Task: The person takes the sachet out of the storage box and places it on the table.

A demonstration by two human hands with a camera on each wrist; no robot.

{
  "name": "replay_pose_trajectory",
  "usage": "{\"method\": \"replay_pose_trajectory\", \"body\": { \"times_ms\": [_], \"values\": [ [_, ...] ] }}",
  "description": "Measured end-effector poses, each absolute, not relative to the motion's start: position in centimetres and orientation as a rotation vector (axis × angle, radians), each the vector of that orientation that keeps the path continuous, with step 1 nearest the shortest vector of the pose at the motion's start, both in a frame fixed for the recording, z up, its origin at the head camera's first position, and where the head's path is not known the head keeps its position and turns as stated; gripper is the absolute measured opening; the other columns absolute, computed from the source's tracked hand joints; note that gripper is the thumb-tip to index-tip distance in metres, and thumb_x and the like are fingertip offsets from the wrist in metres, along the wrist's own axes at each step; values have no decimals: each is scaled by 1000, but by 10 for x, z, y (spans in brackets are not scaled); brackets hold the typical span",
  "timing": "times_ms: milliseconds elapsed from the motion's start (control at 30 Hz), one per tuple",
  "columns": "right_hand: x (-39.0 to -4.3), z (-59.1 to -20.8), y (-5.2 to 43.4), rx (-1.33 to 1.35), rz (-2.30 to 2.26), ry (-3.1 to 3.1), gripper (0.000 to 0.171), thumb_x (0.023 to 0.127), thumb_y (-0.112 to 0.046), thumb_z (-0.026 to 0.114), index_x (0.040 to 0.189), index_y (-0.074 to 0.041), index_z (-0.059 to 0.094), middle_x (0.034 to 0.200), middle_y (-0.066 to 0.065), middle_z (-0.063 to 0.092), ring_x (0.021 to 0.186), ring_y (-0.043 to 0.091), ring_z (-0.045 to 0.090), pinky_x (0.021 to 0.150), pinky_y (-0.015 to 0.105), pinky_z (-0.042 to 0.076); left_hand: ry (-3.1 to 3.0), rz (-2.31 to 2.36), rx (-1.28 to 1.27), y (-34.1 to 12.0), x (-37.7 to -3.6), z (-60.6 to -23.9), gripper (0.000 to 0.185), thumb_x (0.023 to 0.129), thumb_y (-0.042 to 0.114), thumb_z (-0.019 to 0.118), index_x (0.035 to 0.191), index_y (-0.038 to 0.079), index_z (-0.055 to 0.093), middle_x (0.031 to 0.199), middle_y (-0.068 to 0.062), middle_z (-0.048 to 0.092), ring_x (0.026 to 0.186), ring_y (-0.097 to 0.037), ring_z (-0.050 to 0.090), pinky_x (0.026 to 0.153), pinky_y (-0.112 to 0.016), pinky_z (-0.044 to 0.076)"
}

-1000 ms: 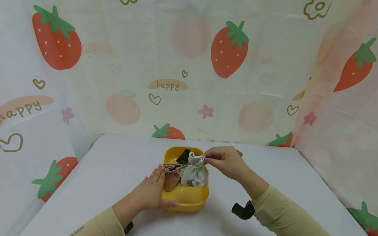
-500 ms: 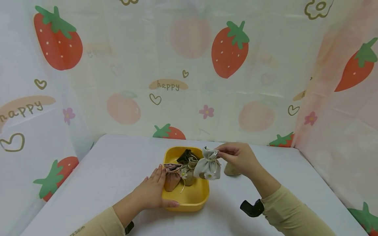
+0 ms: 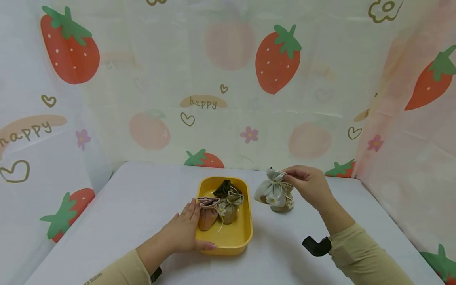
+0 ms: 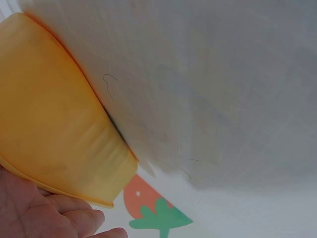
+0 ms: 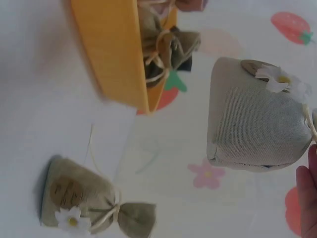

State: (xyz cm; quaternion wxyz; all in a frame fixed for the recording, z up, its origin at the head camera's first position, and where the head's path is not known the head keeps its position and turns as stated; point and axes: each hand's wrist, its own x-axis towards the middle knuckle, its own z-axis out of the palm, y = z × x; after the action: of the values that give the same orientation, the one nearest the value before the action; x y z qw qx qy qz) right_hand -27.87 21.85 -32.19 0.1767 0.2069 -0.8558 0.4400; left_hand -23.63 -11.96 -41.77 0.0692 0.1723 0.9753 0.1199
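Note:
My right hand pinches the gathered neck of a light grey drawstring pouch with a white flower. This pouch hangs above the table, right of a yellow bin. Partly behind it, an olive drawstring pouch stands on the table; the right wrist view shows this olive pouch whole, with its own white flower. Straight fingers of my left hand press the bin's left side, the thumb over its near rim. Inside the bin are a brown-pink pouch, an olive pouch and a dark pouch.
A white-covered table surrounds the bin. Behind it hangs a strawberry-printed cloth, which continues along both sides. A black curved piece sticks out at the right sleeve.
My right hand has lifted the light grey pouch out over the bin's right rim and carried it right and away from me. The left hand and the bin have stayed put.

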Motion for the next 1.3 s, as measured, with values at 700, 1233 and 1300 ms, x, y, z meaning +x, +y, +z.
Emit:
{"method": "replay_pose_trajectory", "body": {
  "times_ms": [700,1233,1300],
  "values": [
    [-297,-325,271,342,1219,-2376,22,85,-17,66,97,2,69,81,0,71,77,-8,60,69,11,46,2934,351,513,-120,-236,-418,130,56,87,46,145,-1,10,151,-19,1,138,-33,8,105,-55,20],
    [-310,-335,300,169,1142,-2362,23,87,-16,63,98,4,67,80,-8,70,73,-16,55,66,7,41,2924,362,506,-120,-236,-419,130,56,87,47,146,0,10,152,-18,0,139,-33,7,105,-56,20],
    [-311,-335,302,148,1126,-2366,23,87,-16,63,98,4,67,81,-5,70,72,-16,54,65,7,41,2924,366,504,-121,-235,-419,130,56,87,47,146,0,10,152,-17,0,139,-33,7,105,-55,20]
  ]
}}
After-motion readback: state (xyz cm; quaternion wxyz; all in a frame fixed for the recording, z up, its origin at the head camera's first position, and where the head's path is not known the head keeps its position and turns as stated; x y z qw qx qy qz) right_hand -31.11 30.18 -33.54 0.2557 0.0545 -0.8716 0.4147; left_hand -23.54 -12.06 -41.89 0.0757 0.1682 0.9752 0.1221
